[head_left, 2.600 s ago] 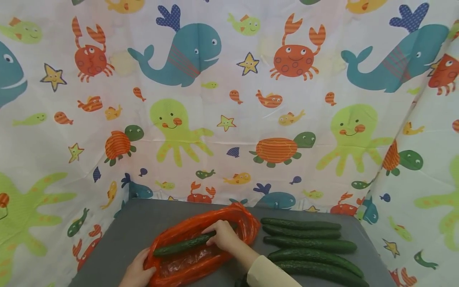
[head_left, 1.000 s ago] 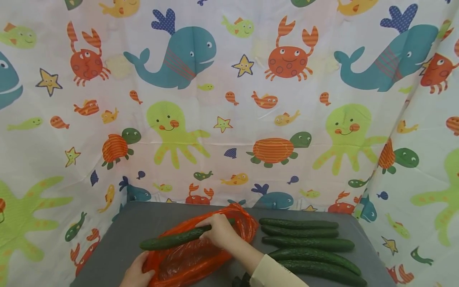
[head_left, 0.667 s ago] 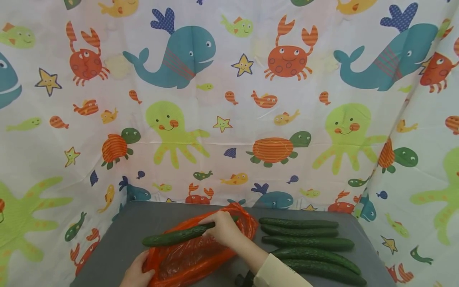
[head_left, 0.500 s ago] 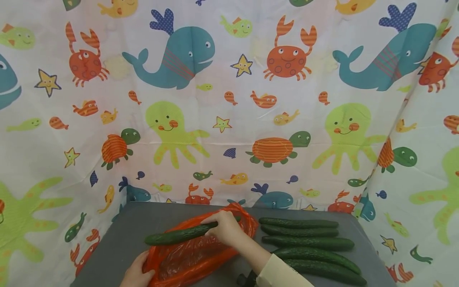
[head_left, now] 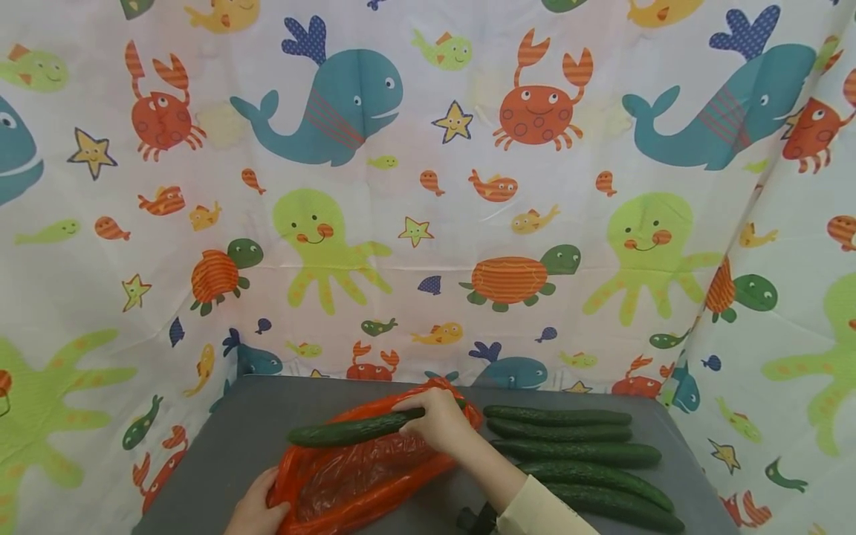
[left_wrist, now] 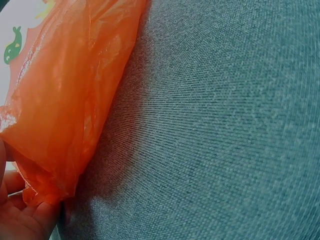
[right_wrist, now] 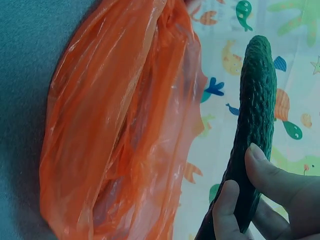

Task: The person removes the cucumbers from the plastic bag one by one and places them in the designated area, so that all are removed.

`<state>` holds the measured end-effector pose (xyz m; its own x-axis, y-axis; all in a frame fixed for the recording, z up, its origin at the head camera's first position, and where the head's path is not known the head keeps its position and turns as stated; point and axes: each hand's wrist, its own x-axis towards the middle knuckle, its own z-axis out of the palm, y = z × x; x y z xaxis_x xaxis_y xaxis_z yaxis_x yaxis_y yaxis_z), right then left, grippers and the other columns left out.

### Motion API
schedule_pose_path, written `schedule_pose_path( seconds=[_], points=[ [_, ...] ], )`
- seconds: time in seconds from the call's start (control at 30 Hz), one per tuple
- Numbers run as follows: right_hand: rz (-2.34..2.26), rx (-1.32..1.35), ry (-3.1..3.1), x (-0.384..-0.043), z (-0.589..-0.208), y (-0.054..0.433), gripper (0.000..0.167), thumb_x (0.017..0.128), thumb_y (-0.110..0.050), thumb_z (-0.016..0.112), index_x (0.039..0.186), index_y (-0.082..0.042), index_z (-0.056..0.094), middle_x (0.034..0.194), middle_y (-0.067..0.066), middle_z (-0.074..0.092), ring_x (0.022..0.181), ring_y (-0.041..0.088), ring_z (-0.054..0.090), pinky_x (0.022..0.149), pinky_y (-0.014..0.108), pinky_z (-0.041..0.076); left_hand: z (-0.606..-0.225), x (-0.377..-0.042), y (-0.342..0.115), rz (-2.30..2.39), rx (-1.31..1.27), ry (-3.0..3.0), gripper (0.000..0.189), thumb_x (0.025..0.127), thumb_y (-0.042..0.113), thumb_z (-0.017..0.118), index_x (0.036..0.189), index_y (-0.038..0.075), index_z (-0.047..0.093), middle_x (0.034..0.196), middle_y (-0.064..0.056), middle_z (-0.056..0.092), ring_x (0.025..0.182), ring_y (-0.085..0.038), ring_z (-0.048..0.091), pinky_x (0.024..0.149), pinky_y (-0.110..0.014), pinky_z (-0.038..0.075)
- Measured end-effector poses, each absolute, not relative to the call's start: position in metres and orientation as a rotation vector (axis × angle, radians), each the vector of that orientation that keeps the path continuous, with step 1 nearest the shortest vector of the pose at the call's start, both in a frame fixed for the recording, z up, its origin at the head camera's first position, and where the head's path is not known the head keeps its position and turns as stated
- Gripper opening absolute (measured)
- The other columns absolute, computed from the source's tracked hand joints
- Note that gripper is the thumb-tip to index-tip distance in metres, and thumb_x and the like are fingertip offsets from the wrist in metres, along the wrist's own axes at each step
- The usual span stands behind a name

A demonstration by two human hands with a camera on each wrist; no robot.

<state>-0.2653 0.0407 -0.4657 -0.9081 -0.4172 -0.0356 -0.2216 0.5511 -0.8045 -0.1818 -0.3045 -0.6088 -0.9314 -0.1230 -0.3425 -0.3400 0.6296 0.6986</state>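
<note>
A long green cucumber (head_left: 354, 431) hangs over the red-orange plastic bag (head_left: 374, 475), gripped near its right part by my right hand (head_left: 438, 423). In the right wrist view the thumb and fingers of that hand (right_wrist: 285, 200) wrap the cucumber (right_wrist: 256, 105), which is apart from the bag (right_wrist: 115, 130) there. My left hand (head_left: 257, 505) is at the bag's near left end. The left wrist view shows the fingers of this hand (left_wrist: 27, 215) pinching the gathered edge of the bag (left_wrist: 75, 95). The bag's mouth gapes upward.
Several cucumbers (head_left: 575, 452) lie in a row on the right of the grey table (head_left: 234, 431). A dark object (head_left: 471, 518) shows under the right sleeve. A curtain (head_left: 414, 223) printed with sea animals surrounds the table at the back and sides.
My right hand has raised the cucumber out of the bag, first up and left, then carried it back to the right above the bag. The left hand has stayed on the bag's edge.
</note>
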Motion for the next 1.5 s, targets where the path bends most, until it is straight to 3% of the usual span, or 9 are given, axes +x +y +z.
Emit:
schedule_pose_path(
  seconds=[0.33, 0.43, 0.57, 0.67, 0.83, 0.97, 1.23, 1.33, 1.5],
  points=[
    [-1.262, -0.564, 2.633, -0.265, -0.464, 0.062, 0.033, 0.080, -0.011, 0.083, 0.110, -0.026, 0.081, 0.125, 0.010, 0.071, 0.073, 0.020, 0.055, 0.052, 0.031, 0.040, -0.609, -0.182, -0.305, 1.189, -0.395, 2.590, 0.071, 0.085, 0.015, 0.068, 0.147, -0.006, 0.043, 0.149, -0.033, 0.040, 0.113, -0.046, 0.060, 0.081, -0.053, 0.056],
    [-1.242, -0.576, 2.661, -0.266, -0.465, 0.068, 0.033, 0.080, -0.012, 0.084, 0.110, -0.024, 0.081, 0.129, 0.014, 0.069, 0.105, 0.030, 0.062, 0.059, 0.033, 0.045, -0.611, -0.183, -0.306, 1.173, -0.401, 2.597, 0.071, 0.084, 0.016, 0.068, 0.147, -0.006, 0.043, 0.148, -0.033, 0.041, 0.110, -0.043, 0.062, 0.081, -0.053, 0.056],
    [-1.230, -0.559, 2.659, -0.269, -0.467, 0.077, 0.033, 0.080, -0.012, 0.083, 0.111, -0.024, 0.081, 0.129, 0.015, 0.068, 0.085, 0.029, 0.061, 0.056, 0.031, 0.043, -0.613, -0.183, -0.306, 1.181, -0.408, 2.579, 0.071, 0.084, 0.016, 0.068, 0.147, -0.006, 0.044, 0.146, -0.033, 0.043, 0.107, -0.041, 0.063, 0.080, -0.052, 0.056],
    [-1.254, -0.527, 2.637, -0.270, -0.467, 0.083, 0.033, 0.080, -0.012, 0.083, 0.110, -0.026, 0.080, 0.127, 0.014, 0.069, 0.061, 0.019, 0.043, 0.050, 0.029, 0.038, -0.613, -0.183, -0.306, 1.200, -0.427, 2.567, 0.071, 0.083, 0.015, 0.068, 0.147, -0.006, 0.044, 0.145, -0.032, 0.045, 0.103, -0.038, 0.065, 0.077, -0.051, 0.057],
    [-1.276, -0.502, 2.658, -0.272, -0.467, 0.093, 0.034, 0.081, -0.012, 0.083, 0.112, -0.027, 0.080, 0.131, 0.015, 0.067, 0.079, 0.023, 0.059, 0.054, 0.030, 0.041, -0.611, -0.181, -0.305, 1.212, -0.436, 2.568, 0.071, 0.084, 0.013, 0.068, 0.147, -0.005, 0.043, 0.143, -0.032, 0.047, 0.102, -0.037, 0.066, 0.076, -0.051, 0.057],
    [-1.262, -0.507, 2.696, -0.273, -0.468, 0.099, 0.035, 0.082, -0.012, 0.083, 0.114, -0.025, 0.079, 0.130, 0.014, 0.068, 0.120, 0.034, 0.060, 0.062, 0.030, 0.045, -0.611, -0.180, -0.303, 1.211, -0.441, 2.566, 0.070, 0.085, 0.014, 0.068, 0.148, -0.006, 0.042, 0.143, -0.032, 0.046, 0.104, -0.040, 0.065, 0.077, -0.052, 0.058],
    [-1.287, -0.465, 2.684, -0.272, -0.469, 0.115, 0.034, 0.083, -0.011, 0.081, 0.115, -0.022, 0.079, 0.134, 0.018, 0.065, 0.084, 0.024, 0.061, 0.051, 0.030, 0.042, -0.613, -0.179, -0.301, 1.206, -0.426, 2.587, 0.070, 0.083, 0.014, 0.068, 0.146, -0.005, 0.044, 0.144, -0.032, 0.046, 0.103, -0.038, 0.065, 0.076, -0.051, 0.058],
    [-1.293, -0.451, 2.681, -0.272, -0.468, 0.121, 0.034, 0.082, -0.011, 0.082, 0.114, -0.024, 0.079, 0.132, 0.015, 0.067, 0.082, 0.021, 0.059, 0.053, 0.031, 0.042, -0.613, -0.179, -0.302, 1.214, -0.418, 2.589, 0.070, 0.083, 0.014, 0.068, 0.146, -0.005, 0.045, 0.143, -0.032, 0.047, 0.102, -0.038, 0.065, 0.076, -0.051, 0.058],
    [-1.285, -0.420, 2.694, -0.272, -0.468, 0.131, 0.035, 0.080, -0.011, 0.084, 0.113, -0.022, 0.080, 0.126, 0.011, 0.071, 0.094, 0.022, 0.063, 0.060, 0.031, 0.045, -0.612, -0.180, -0.300, 1.247, -0.462, 2.565, 0.071, 0.082, 0.011, 0.069, 0.147, -0.003, 0.045, 0.140, -0.030, 0.051, 0.100, -0.036, 0.067, 0.074, -0.050, 0.059]
  ],
)
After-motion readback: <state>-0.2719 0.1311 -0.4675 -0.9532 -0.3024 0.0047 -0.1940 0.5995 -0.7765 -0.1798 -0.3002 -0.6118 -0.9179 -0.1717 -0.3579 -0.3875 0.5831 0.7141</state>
